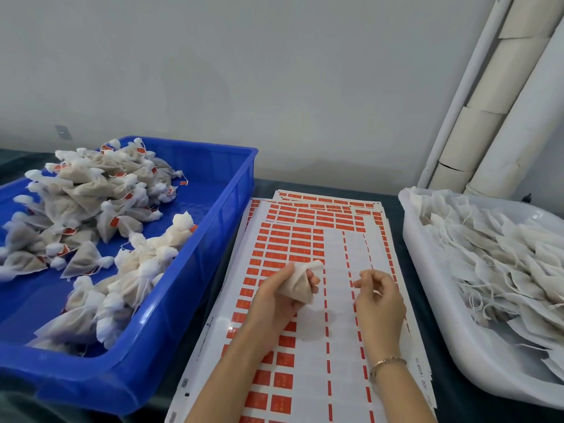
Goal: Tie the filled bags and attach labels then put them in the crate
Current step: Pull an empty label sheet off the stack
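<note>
Over the tabletop's front edge, at its middle, the left hand (274,297) has its grip closed round a filled bag (300,285), fingers curled about the pale pouch and its gathered white top sticking out above the thumb. Just beside it, not touching, the right hand (380,300) hovers with fingers loosely curled and thumb and forefinger close together; whether that grip pinches anything cannot be told. A thin bracelet (387,361) circles its wrist.

Both hands hang above a stack of label sheets (308,239), white with rows of red labels, running from the front edge toward the back; many cells in the right columns are bare. The tabletop (351,190) is dark. Along its left edge stands a blue crate (195,270) heaped with tied bags (85,190) bearing red labels. Along the right edge sits a white tray (427,270) piled with flat untied bags (503,254).

Behind is a plain pale wall (274,71), with white wrapped pipes (488,117) at the far right corner.
</note>
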Demonstrator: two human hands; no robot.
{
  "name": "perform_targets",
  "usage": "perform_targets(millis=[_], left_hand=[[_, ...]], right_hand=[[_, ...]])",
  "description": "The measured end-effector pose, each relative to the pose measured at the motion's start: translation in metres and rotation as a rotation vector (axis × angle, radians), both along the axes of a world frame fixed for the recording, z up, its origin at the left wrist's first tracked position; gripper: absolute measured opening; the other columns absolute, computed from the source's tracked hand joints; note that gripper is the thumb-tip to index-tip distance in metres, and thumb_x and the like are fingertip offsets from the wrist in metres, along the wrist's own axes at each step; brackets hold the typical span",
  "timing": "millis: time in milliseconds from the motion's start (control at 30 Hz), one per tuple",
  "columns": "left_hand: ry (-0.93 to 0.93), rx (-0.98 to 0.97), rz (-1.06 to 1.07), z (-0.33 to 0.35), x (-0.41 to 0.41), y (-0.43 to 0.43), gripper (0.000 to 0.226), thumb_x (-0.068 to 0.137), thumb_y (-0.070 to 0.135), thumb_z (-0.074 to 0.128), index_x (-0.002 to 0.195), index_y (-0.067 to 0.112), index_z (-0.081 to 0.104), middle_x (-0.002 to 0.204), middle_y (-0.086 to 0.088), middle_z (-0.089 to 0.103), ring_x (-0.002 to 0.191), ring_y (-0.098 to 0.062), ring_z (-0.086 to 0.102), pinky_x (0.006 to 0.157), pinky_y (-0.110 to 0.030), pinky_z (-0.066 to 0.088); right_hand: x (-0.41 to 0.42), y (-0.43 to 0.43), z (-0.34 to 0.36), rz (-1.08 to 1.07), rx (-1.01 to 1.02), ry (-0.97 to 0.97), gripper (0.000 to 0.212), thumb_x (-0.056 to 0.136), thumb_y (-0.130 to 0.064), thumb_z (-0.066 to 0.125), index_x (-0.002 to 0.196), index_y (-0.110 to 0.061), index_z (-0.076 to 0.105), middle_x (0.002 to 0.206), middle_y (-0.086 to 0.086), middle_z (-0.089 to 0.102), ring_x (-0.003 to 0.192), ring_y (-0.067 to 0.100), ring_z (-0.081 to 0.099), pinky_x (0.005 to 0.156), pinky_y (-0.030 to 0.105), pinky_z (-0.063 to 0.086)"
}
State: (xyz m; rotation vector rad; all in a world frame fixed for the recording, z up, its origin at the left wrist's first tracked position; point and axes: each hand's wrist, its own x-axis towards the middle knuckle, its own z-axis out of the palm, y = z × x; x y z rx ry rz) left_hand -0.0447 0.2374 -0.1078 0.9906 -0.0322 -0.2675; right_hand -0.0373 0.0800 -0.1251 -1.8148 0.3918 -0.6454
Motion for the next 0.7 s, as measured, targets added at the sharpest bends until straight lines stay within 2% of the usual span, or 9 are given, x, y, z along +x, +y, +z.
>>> perform_targets(millis=[100, 200, 267, 367, 467, 533, 600, 700], left_hand=[[0.013, -0.098, 0.055, 0.0, 0.002, 0.003, 0.047, 0.082, 0.039, 0.054, 0.12, 0.01, 0.053, 0.098, -0.011, 0.067, 0.076, -0.018, 0.064, 0.066, -0.026, 0.053], [-0.018, -0.107, 0.153, -0.001, 0.002, 0.005, 0.039, 0.079, 0.04, 0.054, 0.109, 0.016, 0.061, 0.103, -0.009, 0.07, 0.079, -0.019, 0.065, 0.068, -0.027, 0.053], [-0.018, -0.079, 0.234, -0.003, 0.002, 0.005, 0.037, 0.079, 0.04, 0.054, 0.109, 0.021, 0.062, 0.106, -0.005, 0.072, 0.086, -0.02, 0.069, 0.07, -0.026, 0.055], [-0.002, 0.008, 0.324, -0.005, 0.001, 0.005, 0.038, 0.087, 0.041, 0.052, 0.119, 0.022, 0.06, 0.109, 0.003, 0.072, 0.098, -0.018, 0.07, 0.073, -0.028, 0.055], [-0.007, 0.125, 0.423, -0.006, 0.0, 0.006, 0.032, 0.095, 0.04, 0.047, 0.119, 0.025, 0.061, 0.104, 0.009, 0.073, 0.094, -0.014, 0.071, 0.068, -0.023, 0.056], [-0.011, 0.207, 0.466, -0.006, 0.0, 0.004, 0.03, 0.095, 0.041, 0.049, 0.118, 0.026, 0.062, 0.106, 0.008, 0.072, 0.094, -0.015, 0.07, 0.073, -0.027, 0.056], [-0.036, 0.306, 0.517, -0.006, -0.001, 0.001, 0.024, 0.094, 0.04, 0.052, 0.112, 0.03, 0.064, 0.102, 0.012, 0.07, 0.094, -0.013, 0.069, 0.074, -0.023, 0.054], [-0.197, 0.41, 0.526, -0.004, -0.004, -0.003, 0.012, 0.093, 0.032, 0.056, 0.093, 0.033, 0.068, 0.089, 0.018, 0.07, 0.09, -0.003, 0.065, 0.064, -0.01, 0.05]], right_hand=[[-0.003, 0.004, -0.004, 0.03, -0.237, 0.011, 0.004, 0.092, -0.025, 0.058, 0.092, -0.029, 0.057, 0.085, -0.016, 0.058, 0.071, 0.002, 0.056, 0.059, 0.01, 0.037], [-0.005, 0.007, -0.005, 0.112, -0.328, 0.017, 0.003, 0.092, -0.025, 0.058, 0.094, -0.028, 0.058, 0.093, -0.011, 0.062, 0.076, 0.007, 0.058, 0.065, 0.01, 0.04], [-0.008, 0.009, -0.003, 0.168, -0.344, -0.016, 0.004, 0.091, -0.027, 0.058, 0.095, -0.028, 0.058, 0.096, -0.011, 0.063, 0.079, 0.007, 0.059, 0.07, 0.009, 0.041], [-0.014, 0.014, 0.003, 0.274, -0.379, -0.138, 0.008, 0.088, -0.032, 0.054, 0.096, -0.032, 0.056, 0.096, -0.018, 0.058, 0.086, 0.005, 0.058, 0.072, 0.006, 0.041], [-0.018, 0.017, 0.006, 0.353, -0.424, -0.225, 0.01, 0.088, -0.028, 0.056, 0.097, -0.033, 0.055, 0.097, -0.023, 0.054, 0.094, 0.0, 0.056, 0.078, 0.001, 0.041], [-0.019, 0.018, 0.006, 0.388, -0.432, -0.268, 0.011, 0.087, -0.026, 0.057, 0.097, -0.031, 0.055, 0.097, -0.022, 0.054, 0.101, -0.004, 0.053, 0.084, 0.0, 0.04], [-0.019, 0.019, 0.005, 0.422, -0.434, -0.29, 0.01, 0.087, -0.025, 0.057, 0.096, -0.029, 0.057, 0.096, -0.018, 0.057, 0.099, -0.004, 0.054, 0.084, 0.002, 0.041], [-0.019, 0.02, 0.004, 0.454, -0.421, -0.309, 0.009, 0.087, -0.021, 0.06, 0.095, -0.026, 0.058, 0.096, -0.011, 0.061, 0.092, 0.001, 0.057, 0.08, 0.004, 0.045]])
